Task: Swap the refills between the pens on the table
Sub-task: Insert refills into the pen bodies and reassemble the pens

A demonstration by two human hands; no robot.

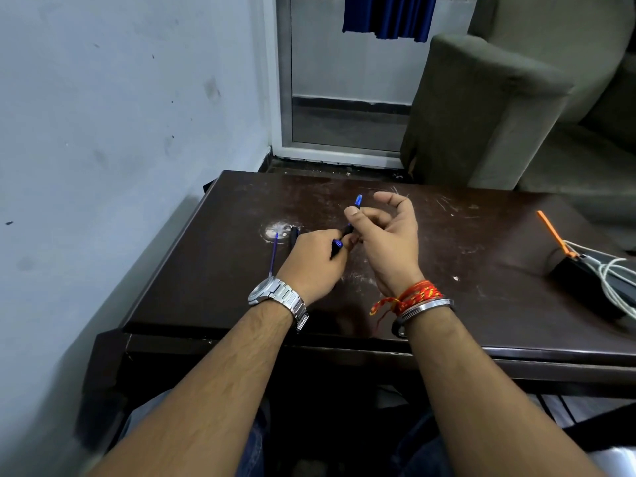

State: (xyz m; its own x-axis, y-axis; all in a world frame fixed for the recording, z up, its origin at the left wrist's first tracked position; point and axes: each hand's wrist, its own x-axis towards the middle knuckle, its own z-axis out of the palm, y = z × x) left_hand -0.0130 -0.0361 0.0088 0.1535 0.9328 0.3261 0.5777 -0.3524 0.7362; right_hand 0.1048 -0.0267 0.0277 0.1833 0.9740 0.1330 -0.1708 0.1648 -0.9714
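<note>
Both hands meet over the middle of the dark wooden table (481,304). My left hand (315,261) is shut on the black barrel of a pen (339,244) with a blue ring at its end. My right hand (385,235) pinches the pen's front part (358,201), whose blue tip points up and away. A thin blue refill (273,251) lies on the table left of my left hand. Beside it a black pen part (293,235) lies partly hidden behind my left hand.
A black box (585,280) with white cables (616,270) and an orange strip (552,228) sits at the table's right edge. A wall runs along the left. A grey-green sofa (481,108) stands beyond the far right corner.
</note>
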